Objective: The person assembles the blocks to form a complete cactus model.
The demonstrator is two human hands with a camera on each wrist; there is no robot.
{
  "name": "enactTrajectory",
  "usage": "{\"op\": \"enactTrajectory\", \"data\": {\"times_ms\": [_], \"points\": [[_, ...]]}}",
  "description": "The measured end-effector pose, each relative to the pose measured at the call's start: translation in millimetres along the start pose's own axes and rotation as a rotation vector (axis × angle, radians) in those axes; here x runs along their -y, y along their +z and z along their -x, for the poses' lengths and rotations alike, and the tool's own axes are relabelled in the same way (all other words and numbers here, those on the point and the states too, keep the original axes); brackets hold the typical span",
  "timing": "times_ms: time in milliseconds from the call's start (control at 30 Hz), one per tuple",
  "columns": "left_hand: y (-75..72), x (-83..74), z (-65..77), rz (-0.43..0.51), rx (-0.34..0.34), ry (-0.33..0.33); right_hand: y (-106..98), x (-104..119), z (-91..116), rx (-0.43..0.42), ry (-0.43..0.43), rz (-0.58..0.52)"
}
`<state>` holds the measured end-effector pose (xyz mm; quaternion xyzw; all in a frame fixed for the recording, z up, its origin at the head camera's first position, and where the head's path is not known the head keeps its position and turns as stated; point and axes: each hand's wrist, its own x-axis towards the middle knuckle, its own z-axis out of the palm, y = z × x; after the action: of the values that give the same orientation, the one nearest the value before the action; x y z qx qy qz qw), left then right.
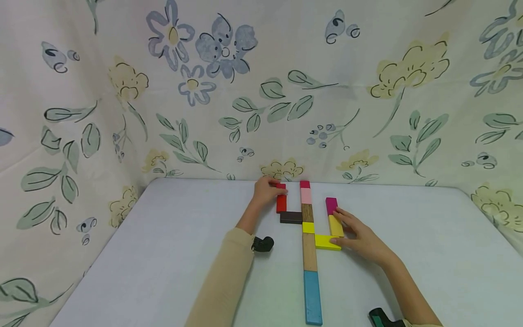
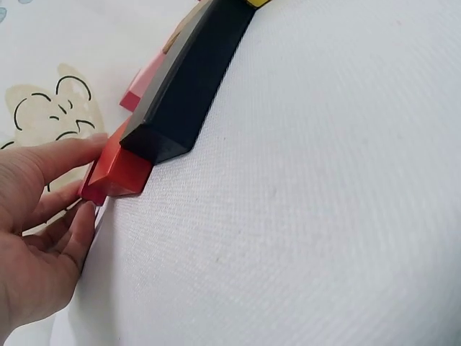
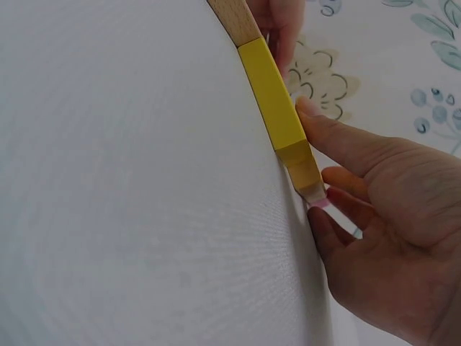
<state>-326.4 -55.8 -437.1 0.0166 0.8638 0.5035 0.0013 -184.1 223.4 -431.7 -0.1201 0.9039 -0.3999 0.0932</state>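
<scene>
My left hand (image 1: 266, 190) pinches a small crimson block (image 1: 281, 185) at the far end of a red block (image 1: 281, 205). The red block's near end meets a black block (image 1: 291, 217). My right hand (image 1: 361, 236) has its fingers spread along the right side of a golden-yellow block (image 1: 336, 225) and a magenta block (image 1: 331, 206) beyond it. The right thumb touches the outer end of a bright yellow block (image 1: 327, 242). In the right wrist view, that bright yellow block (image 3: 270, 94) lies along the thumb, the fingers partly hiding the blocks behind.
A central line of blocks runs away from me: blue (image 1: 313, 297), light wood (image 1: 309, 252), small yellow (image 1: 308, 227), brown (image 1: 307, 212), pink (image 1: 305, 195) and crimson (image 1: 304, 184). Black and yellow branch off it. A floral cloth (image 1: 261, 104) hangs behind the white table (image 1: 184, 272).
</scene>
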Motion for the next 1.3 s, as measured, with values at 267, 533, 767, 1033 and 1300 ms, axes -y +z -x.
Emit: {"op": "enactTrajectory", "data": {"times_ms": [267,533,767,1033,1300], "points": [[-4.4,6.3,-2.6,-0.006,0.012,0.047,0.8,0.3,0.0,0.003,0.004,-0.014],[-7.7,8.7,-1.5,0.040,0.035,0.045,-0.2,-0.3,0.5,0.001,-0.006,-0.006],[-8.2,10.2,0.0,0.030,0.045,0.044,0.4,0.2,0.6,-0.003,-0.004,-0.006],[-10.9,9.5,3.1,0.041,0.070,0.052,0.0,0.3,0.2,-0.002,-0.012,-0.005],[-13.7,7.6,5.6,0.042,0.084,0.064,0.4,0.5,-0.8,-0.009,-0.008,-0.008]]}}
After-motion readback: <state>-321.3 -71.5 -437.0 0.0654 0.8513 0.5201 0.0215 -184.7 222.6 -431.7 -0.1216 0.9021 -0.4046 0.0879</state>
